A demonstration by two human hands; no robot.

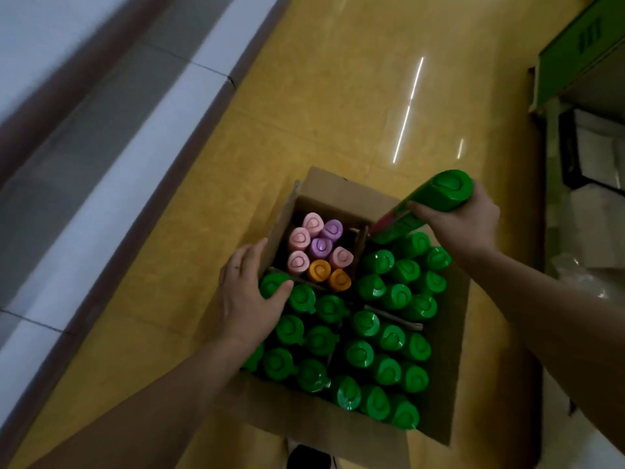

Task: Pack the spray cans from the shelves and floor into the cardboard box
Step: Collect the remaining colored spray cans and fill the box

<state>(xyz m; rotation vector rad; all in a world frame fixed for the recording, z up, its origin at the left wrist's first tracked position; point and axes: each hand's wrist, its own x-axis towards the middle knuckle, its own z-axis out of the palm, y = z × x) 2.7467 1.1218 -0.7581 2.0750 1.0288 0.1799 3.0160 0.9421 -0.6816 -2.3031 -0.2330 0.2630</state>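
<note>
Cardboard box sits open on yellow floor, split by cardboard dividers into 4 sections. Far-left section: pastel cans w/ pink, purple & orange caps, upright, some room left at the far side. Other 3 sections: green-capped cans, upright, packed tight.

Right grip is curled round a green spray can just below its cap. Can is tilted, cap up & to the right, base pointing down at the far corner of the far-right section; can't tell if the base touches anything.

Left grip is spread, fingers fairly straight, laid over the box's left wall. Thumb touches the cap of the corner can in the near-left section.
</note>
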